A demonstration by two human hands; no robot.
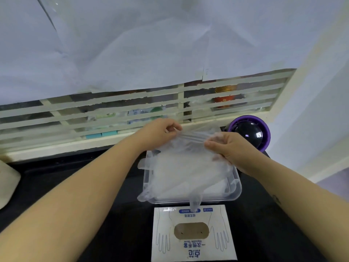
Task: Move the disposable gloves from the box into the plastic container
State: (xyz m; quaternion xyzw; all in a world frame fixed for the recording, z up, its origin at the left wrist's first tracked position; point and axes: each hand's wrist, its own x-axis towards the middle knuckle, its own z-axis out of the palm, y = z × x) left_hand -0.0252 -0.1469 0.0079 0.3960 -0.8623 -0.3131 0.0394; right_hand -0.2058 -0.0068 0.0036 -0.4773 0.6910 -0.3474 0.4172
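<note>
Two hands [160, 131] [226, 146], one box [192, 242], one plastic container [237, 188], one purple-rimmed dome [249, 131], uncountable gloves [185, 167].

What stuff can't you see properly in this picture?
All in the head view:
Inside the white cardboard glove box: its oval hole shows only brown, so I cannot tell if gloves remain.
The floor of the clear plastic container: covered by the thin clear disposable gloves that the left hand and right hand pinch.
The red object with gold top behind the window: blurred by glass, crossed by tape strips.

container [238, 188] behind box [192, 241], gloves [185, 171] over container, round object [249, 132] behind-right
</note>
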